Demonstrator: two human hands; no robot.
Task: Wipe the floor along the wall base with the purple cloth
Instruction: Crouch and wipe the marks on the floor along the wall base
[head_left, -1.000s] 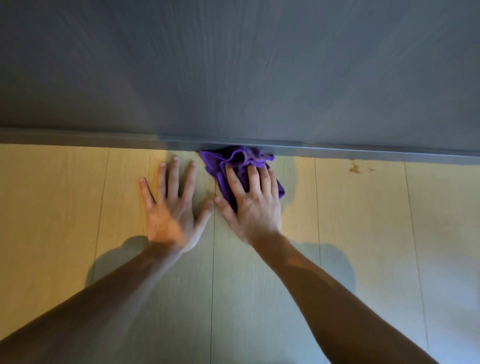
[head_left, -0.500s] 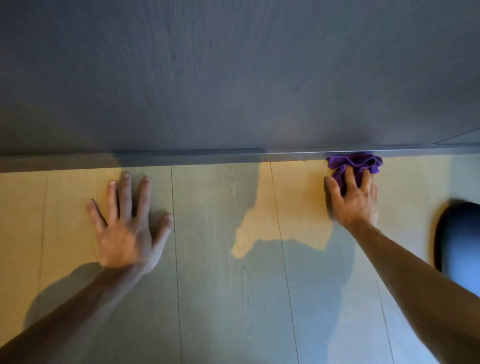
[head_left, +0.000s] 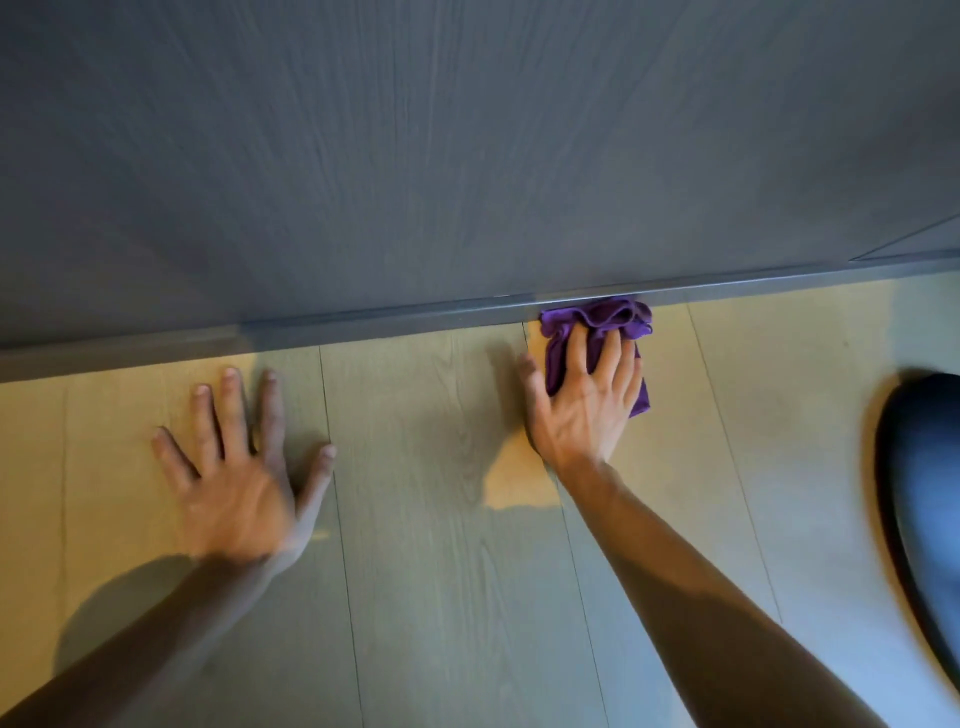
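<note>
The purple cloth (head_left: 597, 317) lies bunched on the light wood floor (head_left: 431, 415), its far edge pushed against the grey wall base (head_left: 363, 317). My right hand (head_left: 584, 400) presses flat on top of it, fingers spread over the cloth and pointing at the wall; the cloth's middle is hidden under the palm. My left hand (head_left: 239, 467) rests flat on the bare floor well to the left, fingers spread, holding nothing. It looks slightly blurred.
A dark grey wood-grain wall (head_left: 467, 145) fills the upper half. A dark rounded object (head_left: 924, 493) sits on the floor at the right edge. Floor planks run toward me, with patches of warm light and arm shadows.
My right hand slid the cloth to the right along the wall base, away from my left hand, then pressed flatter on it. The dark object came into view at the right.
</note>
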